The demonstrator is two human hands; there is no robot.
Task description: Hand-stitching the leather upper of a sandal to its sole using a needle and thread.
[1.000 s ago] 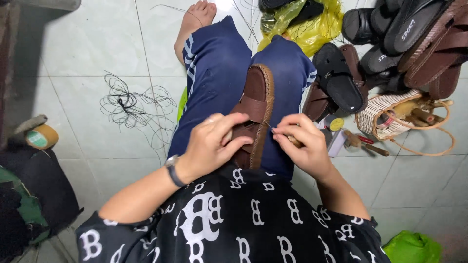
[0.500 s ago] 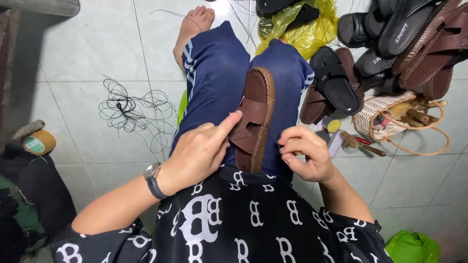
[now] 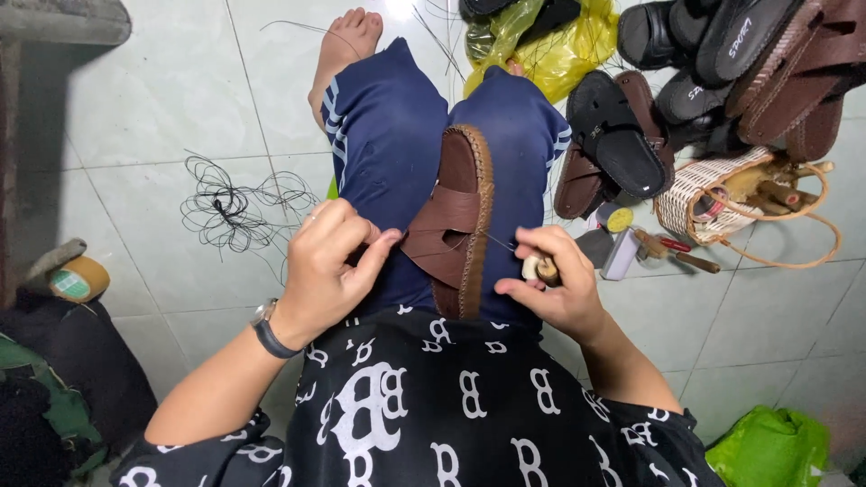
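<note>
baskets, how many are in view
1. One woven basket sits on the tiled floor at right, beside the pile of sandals, with tools inside. Others may be hidden beyond the frame.

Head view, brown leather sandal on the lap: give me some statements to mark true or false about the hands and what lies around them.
1. The brown leather sandal lies between the knees. True.
2. The left hand touches the sandal's straps. True.
3. The right hand is empty. False: it grips a small pale-handled tool.
4. The tangle of black thread lies in the woven basket. False: it lies on the tiled floor at the left.
5. The yellow plastic bag lies beyond the knees. True.
</note>
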